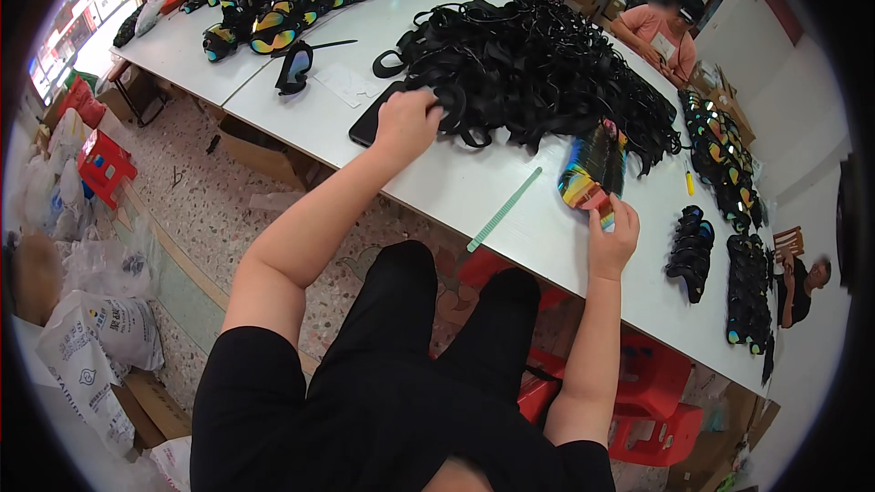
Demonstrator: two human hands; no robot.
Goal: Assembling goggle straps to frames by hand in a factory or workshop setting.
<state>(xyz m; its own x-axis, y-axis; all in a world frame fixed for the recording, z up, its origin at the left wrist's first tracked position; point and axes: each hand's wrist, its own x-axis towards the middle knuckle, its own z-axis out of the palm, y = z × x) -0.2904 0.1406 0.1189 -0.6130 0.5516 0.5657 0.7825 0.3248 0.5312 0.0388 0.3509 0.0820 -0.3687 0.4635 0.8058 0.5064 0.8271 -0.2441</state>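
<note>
My left hand (407,126) is at the near left edge of a big heap of black elastic straps (538,64), its fingers closed on a looped black strap (448,109). Under that wrist lies a black phone-like flat slab (372,120). My right hand (614,235) pinches the near end of a mirrored, rainbow-coloured goggle lens (583,193), at a row of such lenses in front of the heap. The exact grip of the fingers is partly hidden. Between my hands a green ruler-like strip (504,210) lies on the white table (456,191).
A single pair of goggles (294,68) stands at left, beside paper slips (342,85). Rows of goggles (292,0) fill the far left; more goggles (690,255) lie at right. A yellow-handled tool (689,184) is near them. A co-worker (658,32) sits across the table.
</note>
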